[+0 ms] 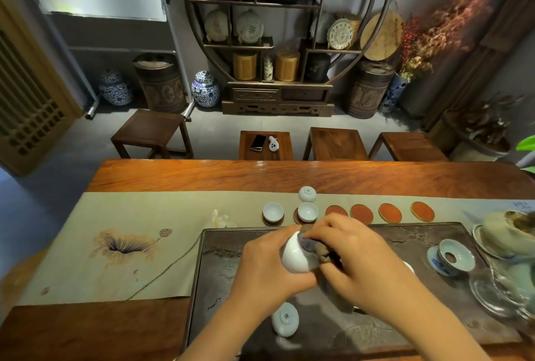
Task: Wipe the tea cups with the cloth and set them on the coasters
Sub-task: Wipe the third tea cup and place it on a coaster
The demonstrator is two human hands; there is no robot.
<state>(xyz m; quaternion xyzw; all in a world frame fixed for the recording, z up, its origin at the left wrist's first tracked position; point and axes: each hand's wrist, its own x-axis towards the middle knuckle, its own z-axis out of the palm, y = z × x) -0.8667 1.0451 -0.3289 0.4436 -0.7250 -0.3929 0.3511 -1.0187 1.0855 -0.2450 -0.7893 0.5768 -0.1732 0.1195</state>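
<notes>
1. The bench (289, 175) carries a pale runner (130, 230) and a dark tea tray (405, 317); both hands work above the tray's near-middle.
2. Beyond the grip, a row of coasters runs along the runner. Two hold upright cups: the far-left cup (273, 211) and its neighbour cup (307, 211). Four red coasters, from (336, 211) to (422, 210), lie bare to the right of them.
3. The left hand (266, 268) is clasped around a white cup (298, 256), tipped on its side just below the filled coasters.
4. The right hand (347, 247) is clenched on a brown cloth (325, 253), pressed into that cup's mouth.
5. Two cups wait untouched: an upturned cup (285, 318) on the tray nearer the person than the grip, and an upturned cup (307, 193) beyond the coaster row.
6. Judged so: two cups appear done, a third is mid-wipe, at least two remain; roughly a third complete.
</notes>
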